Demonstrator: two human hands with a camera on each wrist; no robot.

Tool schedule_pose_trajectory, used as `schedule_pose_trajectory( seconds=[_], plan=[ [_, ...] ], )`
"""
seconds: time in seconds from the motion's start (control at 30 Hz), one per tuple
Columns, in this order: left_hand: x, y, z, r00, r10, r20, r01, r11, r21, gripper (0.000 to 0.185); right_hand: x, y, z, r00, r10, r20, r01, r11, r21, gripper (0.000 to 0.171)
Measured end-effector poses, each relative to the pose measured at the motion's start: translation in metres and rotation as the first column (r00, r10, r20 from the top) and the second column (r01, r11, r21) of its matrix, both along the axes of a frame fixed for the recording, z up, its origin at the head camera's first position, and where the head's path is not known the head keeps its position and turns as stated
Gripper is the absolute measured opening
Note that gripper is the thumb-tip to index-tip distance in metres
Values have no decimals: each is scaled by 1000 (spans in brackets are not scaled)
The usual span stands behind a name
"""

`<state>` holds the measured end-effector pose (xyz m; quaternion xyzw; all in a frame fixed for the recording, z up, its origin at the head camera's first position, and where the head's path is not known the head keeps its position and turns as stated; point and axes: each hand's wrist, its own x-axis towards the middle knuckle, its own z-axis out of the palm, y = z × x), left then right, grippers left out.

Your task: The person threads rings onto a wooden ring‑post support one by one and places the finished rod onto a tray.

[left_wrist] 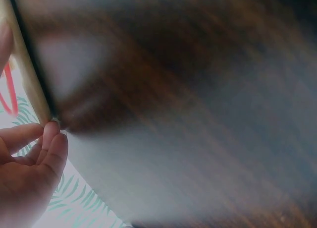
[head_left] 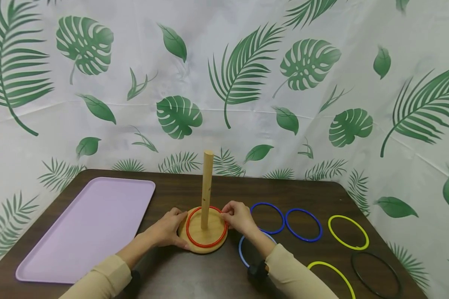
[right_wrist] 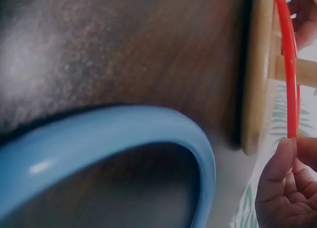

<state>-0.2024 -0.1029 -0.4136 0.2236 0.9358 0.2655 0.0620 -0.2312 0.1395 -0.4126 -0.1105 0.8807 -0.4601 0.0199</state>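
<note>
A wooden stand with a round base (head_left: pixel 205 246) and an upright peg (head_left: pixel 207 187) stands near the table's front middle. A red ring (head_left: pixel 203 244) lies around the peg on the base. My left hand (head_left: pixel 180 224) grips the base's left edge, its fingertips (left_wrist: pixel 49 139) on the rim (left_wrist: pixel 29 79). My right hand (head_left: pixel 225 212) pinches the red ring's right side, and the right wrist view shows its fingers (right_wrist: pixel 285 158) on the ring (right_wrist: pixel 290 64) beside the base (right_wrist: pixel 255 74). A light blue ring (head_left: pixel 240 249) lies on the table under my right forearm and looms large as the light blue ring (right_wrist: pixel 148 134) in the right wrist view.
A lilac tray (head_left: pixel 86 228) lies at the left of the dark wooden table (head_left: pixel 209 278). Right of the stand lie two dark blue rings (head_left: pixel 267 203) (head_left: pixel 303 209), two yellow rings (head_left: pixel 346 216) (head_left: pixel 333 268) and a black ring (head_left: pixel 376 254). A leaf-print cloth hangs behind.
</note>
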Motion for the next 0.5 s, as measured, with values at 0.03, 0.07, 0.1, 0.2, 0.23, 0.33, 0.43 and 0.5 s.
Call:
schedule_pose_trajectory(
  seconds=[0.03,0.07,0.1,0.2,0.23,0.33,0.43,0.5],
  plan=[
    [0,0,0,1000,-1,1,1,1000,1,97,0,-1,-1,1000,0,-4,0,1000,12,5],
    [0,0,0,1000,-1,0,1,1000,0,96,-1,-2,-2,1000,0,-8,0,1000,22,6],
    [0,0,0,1000,-1,2,1,1000,0,96,-1,-3,-2,1000,-2,-12,2,1000,29,6],
    [0,1,0,1000,2,8,-2,1000,-5,95,-2,-6,-4,1000,-7,-19,8,999,45,7],
    [0,1,0,1000,2,9,-2,1000,-5,94,-2,-6,-4,1000,-10,-17,10,999,48,7],
    [-1,1,0,1000,3,8,-3,1000,-6,94,-3,-9,-4,1000,-9,-22,10,997,76,7],
    [-1,1,0,1000,-4,-6,4,1000,-2,96,-3,-12,-4,999,4,-42,1,994,111,8],
    [-1,1,0,1000,-2,-11,2,1000,-2,97,-3,-13,-4,997,12,-70,-2,989,147,9]
  ],
)
